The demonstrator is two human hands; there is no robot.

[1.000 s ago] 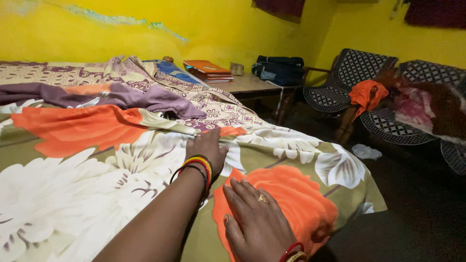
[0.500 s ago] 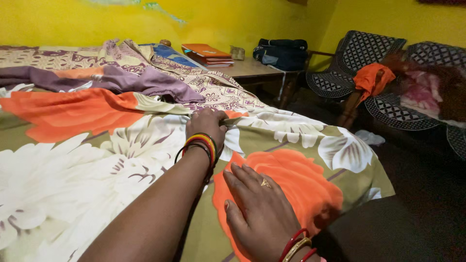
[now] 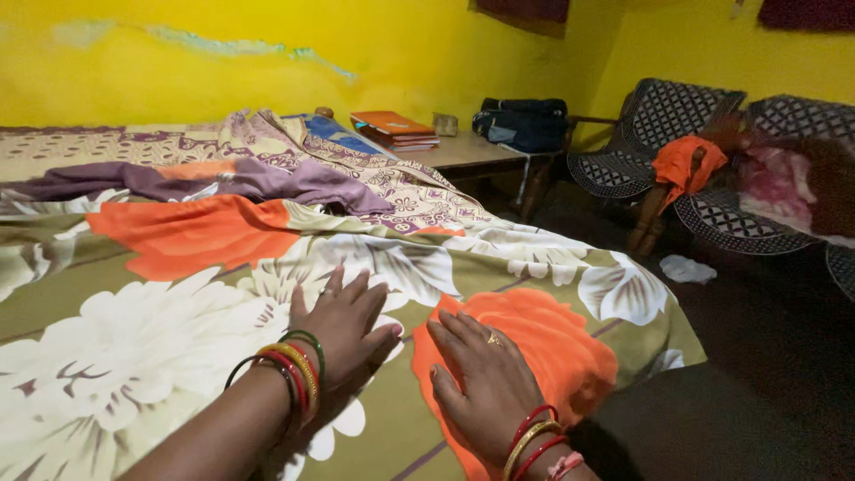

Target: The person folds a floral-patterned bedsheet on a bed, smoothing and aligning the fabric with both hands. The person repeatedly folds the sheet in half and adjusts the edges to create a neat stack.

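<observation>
My right hand [image 3: 485, 383] lies flat, fingers together and outstretched, holding nothing, palm down on the big orange flower of the floral bedsheet [image 3: 160, 347] close to the near corner of the bed. Just beside it my left hand [image 3: 343, 325] presses down the same way, fingers spread a little, empty, on a pale cream bloom. Under and around both palms the sheet looks smooth and taut, and its corner drapes over the bed's edge to my right, so I judge this near stretch as good as done. Further up it is another matter: the sheet ends in a loose, wavy edge across the middle of the bed, and past that edge a crumpled purple cloth [image 3: 267, 183] and a rumpled patterned cover [image 3: 392, 191] are heaped on the mattress, not yet straightened or cleared. Beyond the bed stands a wooden bench [image 3: 468, 153] against the yellow wall, carrying a stack of orange books [image 3: 396, 129] and a dark bag [image 3: 524, 125]. Off to the right are woven chairs [image 3: 641, 134] with an orange garment [image 3: 684, 165] thrown over one, and a white scrap [image 3: 686, 269] on the dark floor.
</observation>
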